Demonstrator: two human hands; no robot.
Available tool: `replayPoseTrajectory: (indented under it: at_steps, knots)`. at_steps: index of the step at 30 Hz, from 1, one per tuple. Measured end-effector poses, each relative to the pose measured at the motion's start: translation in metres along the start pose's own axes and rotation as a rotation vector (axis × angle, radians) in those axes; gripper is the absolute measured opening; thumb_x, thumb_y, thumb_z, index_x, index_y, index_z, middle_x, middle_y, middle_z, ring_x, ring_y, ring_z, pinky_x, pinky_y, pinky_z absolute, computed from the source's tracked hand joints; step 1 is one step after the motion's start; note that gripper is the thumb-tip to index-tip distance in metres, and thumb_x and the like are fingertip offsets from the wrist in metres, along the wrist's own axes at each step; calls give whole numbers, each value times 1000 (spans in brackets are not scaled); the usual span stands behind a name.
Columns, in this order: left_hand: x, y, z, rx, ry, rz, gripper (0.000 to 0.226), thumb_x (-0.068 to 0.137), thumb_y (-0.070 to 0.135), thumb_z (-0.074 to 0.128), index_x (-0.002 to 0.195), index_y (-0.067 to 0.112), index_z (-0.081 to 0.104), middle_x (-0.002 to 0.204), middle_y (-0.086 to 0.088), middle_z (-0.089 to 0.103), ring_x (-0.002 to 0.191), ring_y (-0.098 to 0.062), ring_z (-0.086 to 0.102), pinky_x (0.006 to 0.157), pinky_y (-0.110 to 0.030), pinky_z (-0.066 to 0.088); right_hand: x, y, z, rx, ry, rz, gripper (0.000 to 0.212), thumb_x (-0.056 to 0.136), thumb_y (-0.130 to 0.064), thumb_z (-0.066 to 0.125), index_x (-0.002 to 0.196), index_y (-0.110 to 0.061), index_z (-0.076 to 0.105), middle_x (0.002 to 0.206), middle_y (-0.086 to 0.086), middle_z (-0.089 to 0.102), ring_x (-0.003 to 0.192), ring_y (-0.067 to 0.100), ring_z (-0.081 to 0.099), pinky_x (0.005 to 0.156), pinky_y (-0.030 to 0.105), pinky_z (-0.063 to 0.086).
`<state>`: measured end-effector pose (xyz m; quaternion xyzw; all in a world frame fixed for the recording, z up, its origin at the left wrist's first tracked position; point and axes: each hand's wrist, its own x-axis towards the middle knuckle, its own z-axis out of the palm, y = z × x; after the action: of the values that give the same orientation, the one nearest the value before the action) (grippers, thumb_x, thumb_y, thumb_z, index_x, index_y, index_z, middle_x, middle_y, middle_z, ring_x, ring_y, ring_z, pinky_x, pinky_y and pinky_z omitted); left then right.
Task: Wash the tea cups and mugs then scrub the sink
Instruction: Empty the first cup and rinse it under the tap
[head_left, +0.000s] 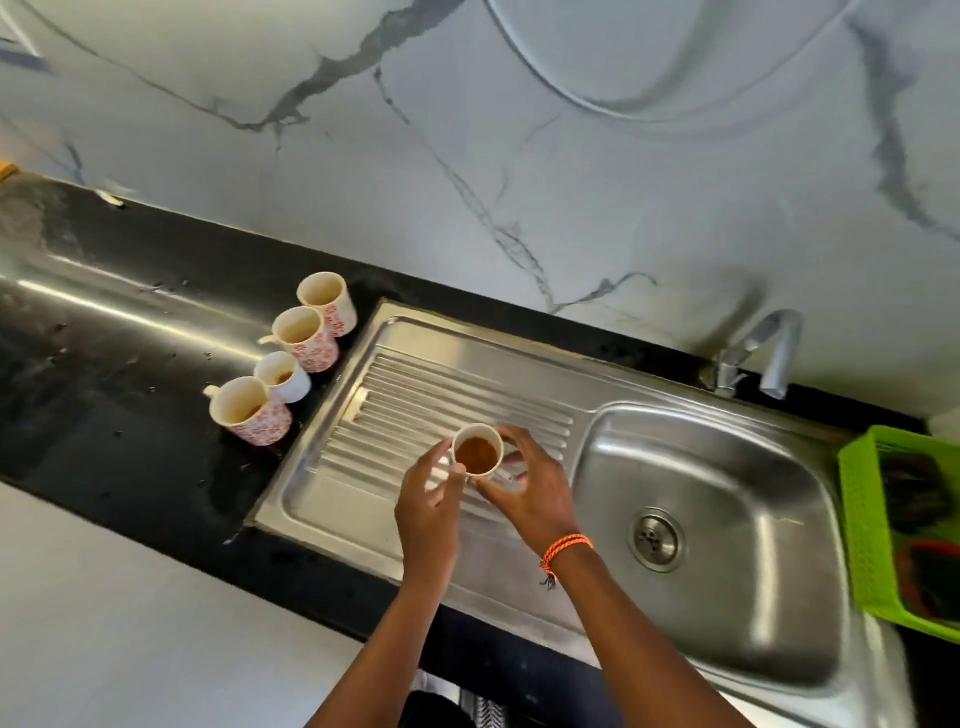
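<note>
A small white cup (478, 450) with brown tea dregs is over the ribbed steel drainboard (395, 395). My right hand (530, 488) curls round its right side and grips it. My left hand (428, 499) touches the cup's left rim with its fingertips, fingers loosely spread. Several more used cups stand in a row on the black counter left of the drainboard: three with a red flower pattern (306, 338) (327, 301) (249, 410) and one small white one (283, 375). The sink basin (727, 509) with its drain (657, 539) lies to the right.
A steel tap (769, 358) stands behind the basin by the marble wall. A green plastic basket (867, 525) with dark items sits at the sink's right edge. The black counter (104, 395) is wet in spots.
</note>
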<state>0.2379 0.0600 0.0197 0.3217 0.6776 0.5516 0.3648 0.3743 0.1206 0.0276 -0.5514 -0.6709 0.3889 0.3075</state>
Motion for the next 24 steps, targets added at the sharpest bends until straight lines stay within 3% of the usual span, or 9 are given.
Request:
replayPoseTrajectory:
  at_steps: [3, 5, 9, 15, 20, 22, 24]
  knots:
    - [-22, 6, 52, -136, -84, -103, 39, 97, 32, 77, 134, 39, 69, 127, 13, 74, 118, -11, 71, 94, -39, 61, -14, 26, -53, 7, 65, 38, 70, 74, -51, 89, 134, -40, 56, 122, -23, 68, 104, -5, 67, 85, 34, 61]
    - [-34, 13, 84, -254, -145, -211, 42, 97, 23, 77, 137, 30, 68, 121, 5, 79, 108, -21, 77, 92, -47, 63, -22, 42, -84, 18, 99, 60, 66, 74, -44, 91, 132, -40, 58, 117, -23, 69, 101, -4, 67, 81, 35, 61]
    - [-54, 29, 139, -345, -230, -376, 41, 97, 15, 75, 137, 21, 68, 109, -4, 82, 102, -27, 79, 97, -48, 60, -37, 66, -140, 12, 163, 64, 66, 76, -47, 90, 133, -41, 57, 120, -23, 68, 102, 0, 68, 77, 33, 61]
    - [-66, 47, 194, -324, -415, -488, 39, 96, 23, 77, 134, 25, 66, 119, -13, 79, 104, -26, 79, 103, -45, 58, -51, 93, -197, 44, 257, 115, 63, 75, -42, 92, 129, -43, 59, 118, -25, 67, 101, 2, 69, 78, 34, 62]
    - [-70, 57, 227, -287, -514, -489, 25, 98, 21, 74, 122, 29, 68, 114, -14, 80, 103, -25, 79, 93, -34, 60, -53, 109, -229, 64, 251, 160, 65, 76, -41, 90, 132, -39, 58, 120, -19, 68, 106, 3, 67, 80, 27, 59]
    - [-68, 58, 240, -275, -519, -477, 28, 98, 22, 76, 124, 27, 69, 113, -15, 79, 102, -25, 79, 90, -33, 61, -49, 113, -244, 108, 208, 188, 58, 82, -37, 87, 132, -39, 58, 121, -19, 68, 107, 3, 66, 83, 27, 58]
    - [-64, 56, 247, -263, -501, -485, 30, 94, 22, 80, 123, 27, 71, 114, -16, 78, 100, -25, 80, 86, -32, 62, -40, 120, -257, 211, 150, 225, 37, 95, -40, 73, 131, -37, 61, 122, -17, 70, 110, 6, 67, 88, 36, 58]
